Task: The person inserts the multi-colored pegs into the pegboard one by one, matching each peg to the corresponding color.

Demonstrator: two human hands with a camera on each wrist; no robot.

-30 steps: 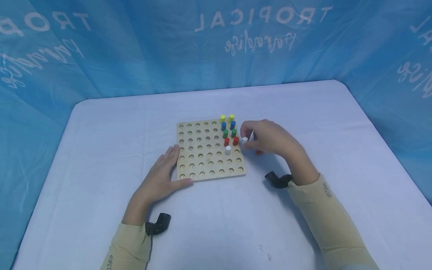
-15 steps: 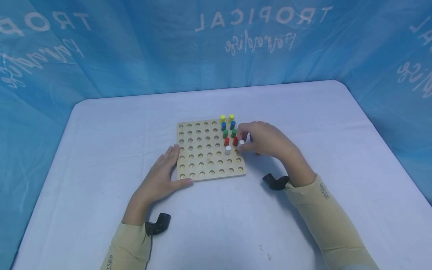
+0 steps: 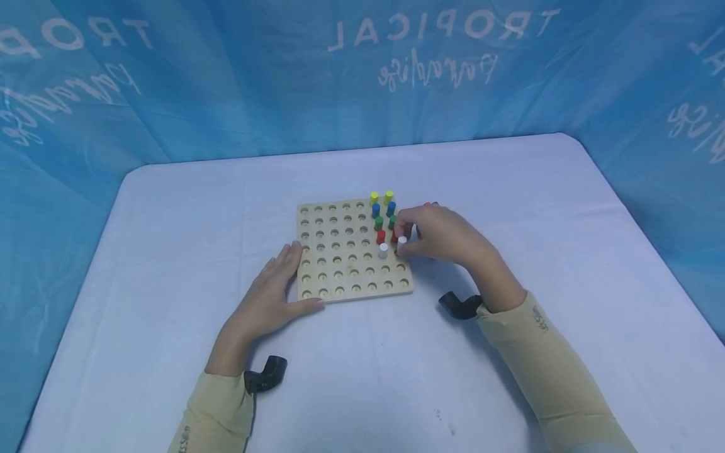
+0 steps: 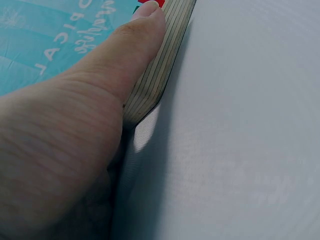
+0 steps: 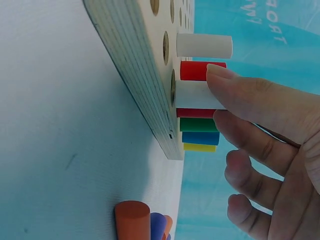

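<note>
Head view: red peg (image 3: 394, 238) half-hidden

Carried by the right hand (image 3: 438, 236) leftward from off the pegboard (image 3: 340, 251) edge onto its right column, the white peg (image 3: 401, 243) (pinched at the fingertips (image 5: 220, 75)). Now upright beside the other white peg (image 3: 383, 250), seated at its hole in the right wrist view.

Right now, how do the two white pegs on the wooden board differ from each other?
The right hand pinches one white peg at the board's right edge column; the other white peg stands free, one column inward. The held peg sits beside a red peg, nearer the fingers; the free one is untouched. Both are white, upright cylinders of like size.
</note>
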